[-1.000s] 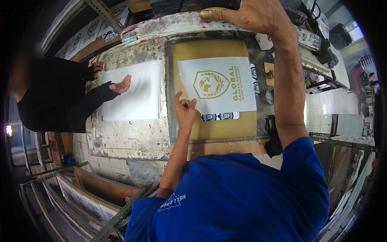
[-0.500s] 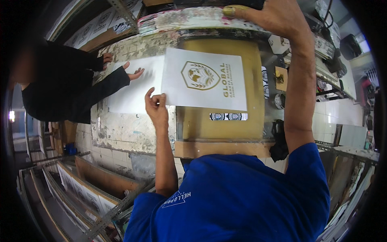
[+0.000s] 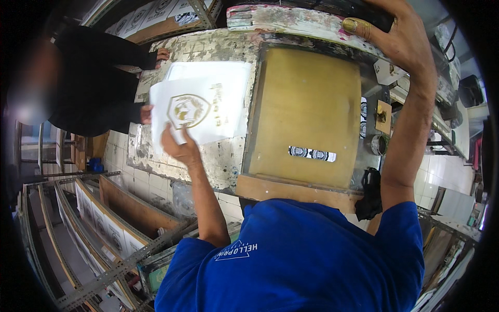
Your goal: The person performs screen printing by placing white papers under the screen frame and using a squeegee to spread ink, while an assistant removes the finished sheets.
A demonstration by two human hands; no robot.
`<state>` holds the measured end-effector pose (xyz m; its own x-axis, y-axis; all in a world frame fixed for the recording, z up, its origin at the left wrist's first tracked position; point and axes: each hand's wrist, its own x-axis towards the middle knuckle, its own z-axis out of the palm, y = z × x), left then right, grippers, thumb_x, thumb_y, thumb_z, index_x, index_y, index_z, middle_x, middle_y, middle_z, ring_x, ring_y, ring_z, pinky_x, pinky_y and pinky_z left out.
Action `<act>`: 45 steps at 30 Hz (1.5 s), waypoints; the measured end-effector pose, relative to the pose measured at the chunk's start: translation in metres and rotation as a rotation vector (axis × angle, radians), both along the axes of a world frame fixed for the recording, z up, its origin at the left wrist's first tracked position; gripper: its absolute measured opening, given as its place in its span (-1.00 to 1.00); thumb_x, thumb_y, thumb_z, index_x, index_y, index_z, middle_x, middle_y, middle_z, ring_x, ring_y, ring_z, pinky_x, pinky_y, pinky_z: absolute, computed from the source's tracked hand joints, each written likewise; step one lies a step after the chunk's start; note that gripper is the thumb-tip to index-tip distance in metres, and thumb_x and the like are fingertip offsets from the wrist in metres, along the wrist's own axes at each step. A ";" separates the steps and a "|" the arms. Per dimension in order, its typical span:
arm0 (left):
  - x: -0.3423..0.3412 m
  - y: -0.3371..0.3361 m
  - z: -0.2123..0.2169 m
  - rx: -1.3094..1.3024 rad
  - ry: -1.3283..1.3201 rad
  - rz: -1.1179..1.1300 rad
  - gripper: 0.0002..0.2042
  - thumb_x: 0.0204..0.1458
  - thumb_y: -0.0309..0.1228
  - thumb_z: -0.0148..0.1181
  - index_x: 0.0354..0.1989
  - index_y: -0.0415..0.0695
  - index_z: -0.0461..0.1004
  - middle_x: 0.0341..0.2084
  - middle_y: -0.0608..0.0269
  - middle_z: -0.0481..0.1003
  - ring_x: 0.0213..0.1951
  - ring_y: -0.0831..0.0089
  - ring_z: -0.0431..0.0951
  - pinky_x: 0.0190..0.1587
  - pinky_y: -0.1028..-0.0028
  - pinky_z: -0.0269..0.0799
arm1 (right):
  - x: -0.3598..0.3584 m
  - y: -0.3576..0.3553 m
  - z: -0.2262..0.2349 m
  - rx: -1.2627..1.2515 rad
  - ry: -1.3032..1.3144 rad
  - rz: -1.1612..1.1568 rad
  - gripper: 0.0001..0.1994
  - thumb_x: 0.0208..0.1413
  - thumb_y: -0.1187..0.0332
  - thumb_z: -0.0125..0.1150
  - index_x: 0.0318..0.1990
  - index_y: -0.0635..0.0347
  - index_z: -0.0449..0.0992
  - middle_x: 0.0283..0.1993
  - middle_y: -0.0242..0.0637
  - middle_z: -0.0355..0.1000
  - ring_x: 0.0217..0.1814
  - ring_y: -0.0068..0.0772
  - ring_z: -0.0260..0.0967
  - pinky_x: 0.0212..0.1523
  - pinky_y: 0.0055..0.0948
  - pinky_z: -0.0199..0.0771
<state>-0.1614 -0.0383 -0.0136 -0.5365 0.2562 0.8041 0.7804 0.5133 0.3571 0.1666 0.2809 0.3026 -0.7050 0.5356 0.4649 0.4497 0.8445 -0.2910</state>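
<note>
My left hand (image 3: 182, 150) is at the near edge of a white sheet (image 3: 158, 93) with a gold shield emblem and gold lettering, blurred by motion. Its fingers look spread against the sheet. A co-worker's hand (image 3: 146, 114) touches the sheet's left edge. Under it lies another white sheet (image 3: 236, 78) on the paint-stained table. At the upper right, my right hand (image 3: 397, 44) curls around a dark frame edge (image 3: 332, 8), with gold paint on the thumb; its fingertips are cut off by the picture's border.
A gold-brown board (image 3: 306, 109) bears a black-and-white printed strip (image 3: 312, 154). The co-worker's other hand (image 3: 162, 56) rests on the table's far left corner. A paint-streaked beam (image 3: 291, 20) runs along the back. Shelves of boards (image 3: 112, 229) stand at lower left.
The printed sheet has moved left, off the gold-brown board and onto the other sheet. My left hand went with it and its pinch has loosened. The co-worker's hand has met the sheet.
</note>
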 end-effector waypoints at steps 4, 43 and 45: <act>0.045 0.033 -0.036 -0.263 -0.205 -0.367 -0.59 0.04 -0.33 0.44 0.08 -0.13 0.61 0.06 0.11 0.61 0.19 0.07 0.51 0.25 0.11 0.31 | 0.005 0.011 -0.014 0.049 0.104 0.077 -0.41 -0.19 0.06 0.59 0.00 0.22 0.69 -0.18 -0.14 0.69 -0.25 -0.31 0.64 -0.09 -0.38 0.64; 0.169 0.184 -0.078 -0.937 -0.332 -0.937 -0.33 0.13 0.02 0.26 0.42 0.12 0.33 0.52 0.23 0.10 0.53 -0.07 -0.05 0.51 -0.20 -0.24 | 0.005 0.015 -0.006 0.021 0.064 -0.020 -0.46 -0.14 0.06 0.56 -0.04 0.24 0.70 -0.15 -0.07 0.68 -0.15 -0.20 0.63 -0.05 -0.31 0.59; 0.185 0.204 -0.082 -0.918 -0.311 -0.980 -0.32 0.13 0.03 0.26 0.43 0.12 0.31 0.52 0.24 0.08 0.54 -0.05 -0.07 0.52 -0.19 -0.27 | 0.004 0.018 -0.003 0.034 0.042 0.005 -0.45 -0.13 0.02 0.55 -0.05 0.25 0.70 -0.16 -0.06 0.68 -0.15 -0.18 0.63 -0.05 -0.30 0.59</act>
